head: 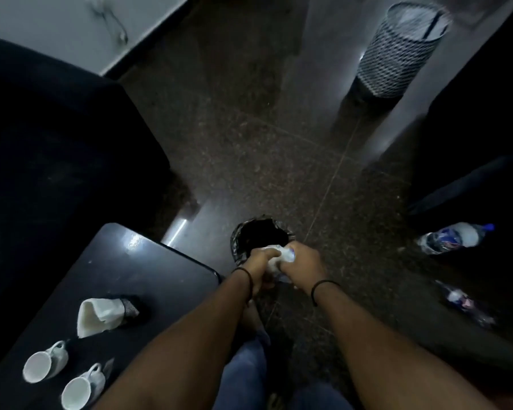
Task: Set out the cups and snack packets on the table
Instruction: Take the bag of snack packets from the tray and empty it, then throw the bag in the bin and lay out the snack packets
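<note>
Two white cups lie on their sides on the dark table (148, 279) at lower left: one cup (45, 361) and a second cup (83, 386) nearer me. A white packet with a dark patterned end (105, 313) lies on the table beyond them. My left hand (261, 263) and my right hand (301, 263) both grip a crumpled white plastic item (280, 257) between them. They hold it over the floor, just above a small dark bag-lined bin (261, 236). What the white item is stays unclear.
A dark sofa (57, 149) stands left of the table. A mesh waste basket (397, 51) stands on the floor at upper right. A plastic water bottle (453, 238) and a crushed bottle (462, 303) lie at the right. My jeans-clad legs (243, 377) are below.
</note>
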